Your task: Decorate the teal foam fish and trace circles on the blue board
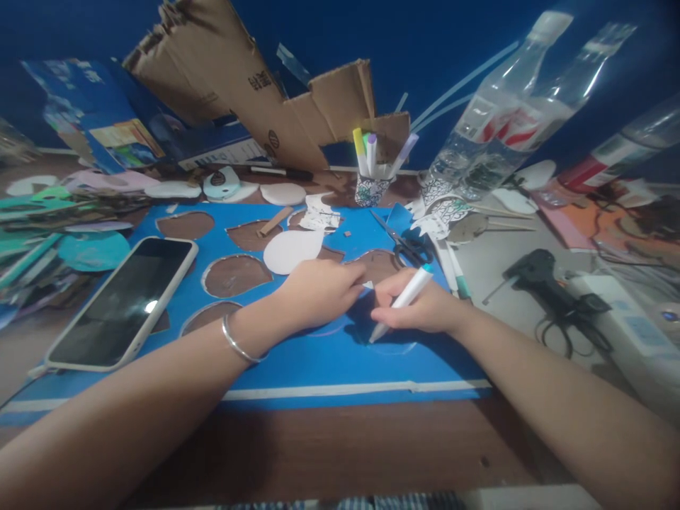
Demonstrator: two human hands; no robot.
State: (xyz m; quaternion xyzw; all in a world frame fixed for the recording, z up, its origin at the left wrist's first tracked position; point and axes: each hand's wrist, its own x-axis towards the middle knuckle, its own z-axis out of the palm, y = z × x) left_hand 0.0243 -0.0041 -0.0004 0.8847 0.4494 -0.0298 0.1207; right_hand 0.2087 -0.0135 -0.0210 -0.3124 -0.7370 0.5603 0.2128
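My right hand (417, 304) grips a white marker (408, 297) with a teal end, its tip down on the blue sheet (319, 365). Near that tip a faint curved outline shows on the sheet. My left hand (324, 292) rests on the sheet just left of the right one, fingers bent and close together; what lies under them is hidden. Several leaf-shaped holes in the sheet let the brown surface through. A white teardrop piece (292, 251) lies beyond my left hand. Dark-handled scissors (406, 244) lie beyond my right hand.
A phone (125, 301) lies at the left, beside a pile of coloured scraps (32, 241). A cup of markers (373, 188) stands at the back, before torn cardboard (212, 64). Plastic bottles (499, 113) and a black glue gun (552, 290) are on the right.
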